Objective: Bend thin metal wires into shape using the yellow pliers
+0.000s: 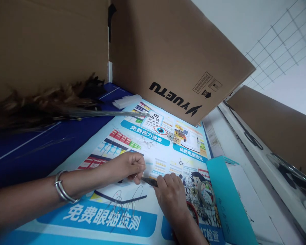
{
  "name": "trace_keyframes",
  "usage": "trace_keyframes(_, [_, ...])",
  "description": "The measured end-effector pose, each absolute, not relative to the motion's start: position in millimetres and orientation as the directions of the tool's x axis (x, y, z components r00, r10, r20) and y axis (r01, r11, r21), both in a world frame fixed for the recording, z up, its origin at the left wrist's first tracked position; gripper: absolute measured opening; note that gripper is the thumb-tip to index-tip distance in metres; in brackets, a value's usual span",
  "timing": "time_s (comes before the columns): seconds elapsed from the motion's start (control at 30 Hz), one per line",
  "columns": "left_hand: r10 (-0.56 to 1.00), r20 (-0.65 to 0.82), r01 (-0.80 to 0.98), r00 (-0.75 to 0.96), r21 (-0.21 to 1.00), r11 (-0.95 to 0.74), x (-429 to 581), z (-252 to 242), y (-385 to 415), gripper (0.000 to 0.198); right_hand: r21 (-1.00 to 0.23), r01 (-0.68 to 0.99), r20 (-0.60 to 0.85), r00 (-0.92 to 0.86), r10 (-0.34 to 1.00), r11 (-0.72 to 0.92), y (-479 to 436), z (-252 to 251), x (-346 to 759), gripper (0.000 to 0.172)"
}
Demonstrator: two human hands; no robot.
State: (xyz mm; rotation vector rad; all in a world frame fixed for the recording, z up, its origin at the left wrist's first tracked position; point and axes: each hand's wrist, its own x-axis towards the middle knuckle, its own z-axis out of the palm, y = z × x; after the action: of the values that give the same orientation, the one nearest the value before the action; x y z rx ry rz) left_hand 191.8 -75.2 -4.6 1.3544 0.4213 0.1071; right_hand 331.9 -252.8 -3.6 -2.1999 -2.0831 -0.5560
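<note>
My left hand (pixel 132 166) is closed in a pinch on a short, thin piece of wire (pixel 136 176). My right hand (pixel 170 194) wraps around dark, pointed-nose pliers (pixel 150 181), whose tip reaches to the wire at my left fingertips. Whether the jaws grip the wire is too small to tell. Several bent wire hooks (pixel 124 207) lie on the printed sheet below my hands. Beside my right wrist shows a red curved handle (pixel 193 211); I cannot tell if it belongs to the pliers.
Small wire loops (pixel 193 194) lie heaped at right with a tape roll (pixel 206 194) and a teal box (pixel 229 200). A bundle of straight wires (pixel 112 113) and brown feathers (pixel 73 95) lie at left. Cardboard panels (pixel 173 51) stand behind.
</note>
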Motion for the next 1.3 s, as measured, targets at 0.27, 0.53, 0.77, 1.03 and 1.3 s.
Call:
trace_keyframes(0.27, [0.298,-0.238,0.180,0.925,0.961,0.209,192.2,-8.4,-75.8,0.023,0.056,0.993,0.201,0.088,0.976,-0.101,-253.2,-0.3,330.5,0.020])
trace_keyframes(0.53, [0.234,-0.202,0.176,0.951,0.976,0.128,190.5,-7.0,-75.7,0.020,-0.029,0.989,0.032,0.148,0.988,-0.147,-251.4,7.4,329.5,0.017])
trace_keyframes(0.77, [0.211,-0.149,0.163,0.966,0.985,-0.052,187.9,2.1,-77.5,0.012,-0.078,0.980,-0.124,0.174,0.977,-0.185,-251.0,19.8,327.9,0.018])
trace_keyframes(1.03, [0.184,-0.073,0.110,0.980,0.974,-0.199,186.7,6.1,-77.0,0.012,-0.148,0.965,-0.199,0.183,0.963,-0.214,-250.4,24.4,329.7,0.021])
trace_keyframes(1.3, [0.203,-0.034,0.087,0.979,0.963,-0.257,184.2,9.7,-78.7,0.015,-0.145,0.965,-0.198,0.187,0.962,-0.217,-250.7,24.2,329.7,0.022])
